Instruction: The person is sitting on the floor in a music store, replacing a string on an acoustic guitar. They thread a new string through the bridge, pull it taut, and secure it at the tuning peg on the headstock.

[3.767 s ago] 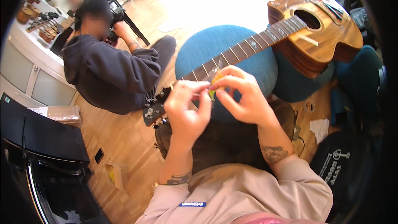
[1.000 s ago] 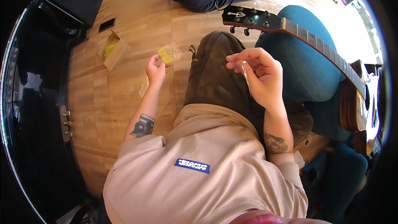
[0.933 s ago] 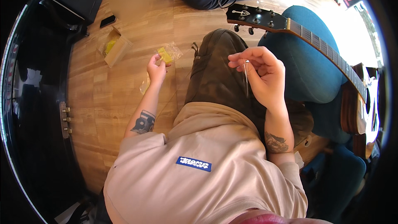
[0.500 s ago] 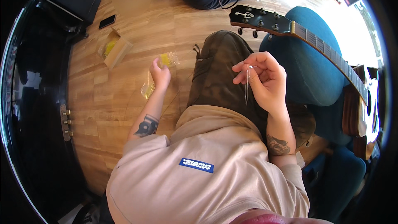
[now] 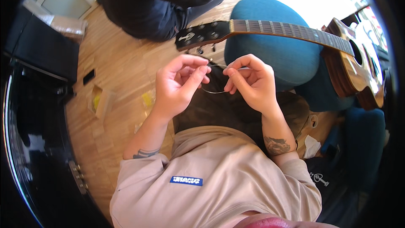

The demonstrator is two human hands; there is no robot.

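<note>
The left hand [image 5: 177,85] and right hand [image 5: 252,83] pinch a thin coiled guitar string [image 5: 214,90] between their fingers [image 5: 198,75] above the lap. Just beyond the fingers, a guitar's dark headstock [image 5: 202,35] juts past a blue cushion [image 5: 274,46].

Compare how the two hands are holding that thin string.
The left hand pinches one end of the thin string high, thumb against forefinger, palm turned right. The right hand grips the other end with fingers curled down, palm turned left. Both hold the string, which curves between them in a loop, just below the guitar headstock.
</note>
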